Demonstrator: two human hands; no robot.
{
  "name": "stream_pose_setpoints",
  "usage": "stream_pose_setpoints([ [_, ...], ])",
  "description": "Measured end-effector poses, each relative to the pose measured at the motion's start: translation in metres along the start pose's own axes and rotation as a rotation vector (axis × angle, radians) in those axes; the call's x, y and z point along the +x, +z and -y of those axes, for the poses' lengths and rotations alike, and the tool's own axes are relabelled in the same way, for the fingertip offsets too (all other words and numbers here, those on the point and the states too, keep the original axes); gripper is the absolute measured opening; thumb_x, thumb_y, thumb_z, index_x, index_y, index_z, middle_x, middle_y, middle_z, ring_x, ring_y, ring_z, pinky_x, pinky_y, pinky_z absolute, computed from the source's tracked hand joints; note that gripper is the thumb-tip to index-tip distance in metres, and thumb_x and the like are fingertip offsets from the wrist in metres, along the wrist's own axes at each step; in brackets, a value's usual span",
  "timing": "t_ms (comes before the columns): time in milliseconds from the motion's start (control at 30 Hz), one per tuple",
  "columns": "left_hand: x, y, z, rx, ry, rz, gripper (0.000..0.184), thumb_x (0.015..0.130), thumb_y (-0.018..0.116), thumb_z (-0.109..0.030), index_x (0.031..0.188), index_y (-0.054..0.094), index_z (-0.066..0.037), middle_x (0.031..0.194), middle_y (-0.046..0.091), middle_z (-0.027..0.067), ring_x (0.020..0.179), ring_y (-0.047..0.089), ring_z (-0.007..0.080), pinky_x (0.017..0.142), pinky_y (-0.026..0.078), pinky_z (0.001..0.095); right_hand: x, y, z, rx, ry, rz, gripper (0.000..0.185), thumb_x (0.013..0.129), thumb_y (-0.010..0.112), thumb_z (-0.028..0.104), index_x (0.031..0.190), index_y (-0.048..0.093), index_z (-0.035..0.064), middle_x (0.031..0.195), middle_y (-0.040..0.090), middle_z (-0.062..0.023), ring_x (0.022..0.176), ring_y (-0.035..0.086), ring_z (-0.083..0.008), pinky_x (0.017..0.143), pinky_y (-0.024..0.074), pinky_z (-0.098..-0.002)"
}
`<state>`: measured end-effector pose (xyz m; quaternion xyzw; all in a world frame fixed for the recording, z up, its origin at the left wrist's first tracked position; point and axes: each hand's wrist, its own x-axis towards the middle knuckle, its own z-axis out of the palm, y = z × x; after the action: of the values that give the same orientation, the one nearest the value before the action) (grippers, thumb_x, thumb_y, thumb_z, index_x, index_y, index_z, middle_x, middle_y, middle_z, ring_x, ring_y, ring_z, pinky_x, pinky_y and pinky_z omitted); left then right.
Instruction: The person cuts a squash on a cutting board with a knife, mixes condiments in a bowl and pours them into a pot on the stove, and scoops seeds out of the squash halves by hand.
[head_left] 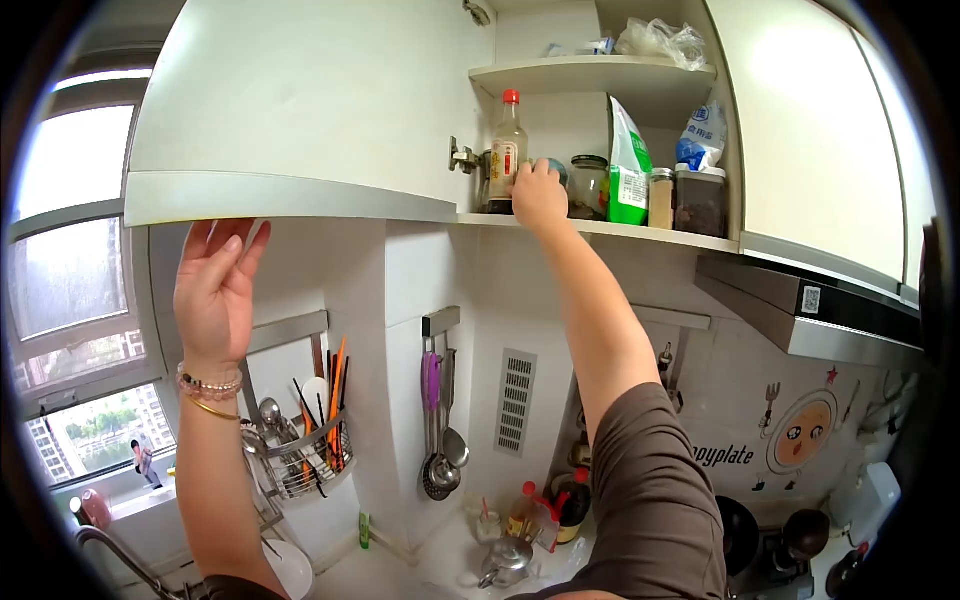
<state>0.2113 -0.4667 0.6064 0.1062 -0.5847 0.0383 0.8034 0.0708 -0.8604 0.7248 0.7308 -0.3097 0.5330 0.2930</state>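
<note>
My left hand [217, 290] reaches up to the lower edge of the raised cabinet door [300, 195]. Its fingers are stretched out, and their tips are hidden behind that edge. Inside the cabinet, my right hand [541, 196] is at the front of the lower shelf, fingers curled. What they close on, if anything, is hidden by the hand. Just left of it stands a red-capped glass bottle [507, 150] with dark liquid at the bottom. A round bluish thing [556, 170] shows partly behind the hand. To the right is a dark-lidded glass jar [588, 188].
Farther along the shelf are a green-and-white bag [629, 170], a spice jar [661, 198] and a dark container [701, 205]. A range hood [810, 310] juts out at right. Below are hanging utensils [440, 420], a cutlery rack [305, 460] and counter bottles [572, 505].
</note>
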Motion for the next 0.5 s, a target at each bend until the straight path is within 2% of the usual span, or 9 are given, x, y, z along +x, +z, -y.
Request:
stream_pose_setpoints([
  [33,0.0,0.0,-0.001,0.002,-0.002,0.003,0.04,0.09,0.045,0.004,0.13,0.048,-0.004,0.128,0.055,0.0127,0.122,0.051,0.0262,0.108,0.039,0.045,0.0,0.0,0.005,-0.052,-0.002,0.032,0.032,0.089,0.055,0.022,0.109,0.053,-0.0019,0.107,0.061,-0.0167,0.105,0.059,-0.0317,0.082,0.0535,-0.0386],
  [133,-0.001,-0.002,-0.003,-0.004,-0.009,0.004,0.041,0.09,0.045,0.005,0.13,0.048,-0.004,0.129,0.054,0.0128,0.123,0.05,0.0267,0.108,0.039,0.0454,0.004,0.002,0.021,0.162,0.126,0.148,0.032,0.09,0.054,0.021,0.112,0.049,-0.0015,0.109,0.061,-0.0182,0.105,0.059,-0.0343,0.083,0.0527,-0.0413],
  [333,-0.003,0.001,-0.004,0.006,-0.018,0.0,0.042,0.089,0.046,0.005,0.131,0.047,-0.004,0.129,0.053,0.0123,0.124,0.049,0.0271,0.108,0.038,0.0463,0.002,-0.006,0.035,0.289,0.242,0.237,0.039,0.092,0.056,0.031,0.113,0.049,-0.0007,0.111,0.062,-0.0208,0.105,0.059,-0.0366,0.086,0.0512,-0.0442],
  [433,-0.003,0.003,-0.003,0.02,-0.012,-0.006,0.043,0.089,0.046,0.005,0.131,0.047,-0.005,0.13,0.053,0.0119,0.124,0.048,0.0269,0.109,0.038,0.0468,-0.001,-0.004,0.028,0.277,0.193,0.157,0.043,0.091,0.057,0.038,0.109,0.053,-0.0006,0.108,0.063,-0.0197,0.106,0.057,-0.0383,0.088,0.0479,-0.0472],
  [500,-0.002,0.005,-0.001,0.021,-0.005,-0.003,0.044,0.089,0.045,0.006,0.132,0.046,-0.005,0.13,0.052,0.0118,0.124,0.048,0.0268,0.109,0.038,0.047,0.001,-0.012,0.016,0.106,0.106,-0.024,0.045,0.09,0.058,0.04,0.111,0.054,0.0006,0.112,0.062,-0.0176,0.112,0.053,-0.0373,0.091,0.0441,-0.0482],
])
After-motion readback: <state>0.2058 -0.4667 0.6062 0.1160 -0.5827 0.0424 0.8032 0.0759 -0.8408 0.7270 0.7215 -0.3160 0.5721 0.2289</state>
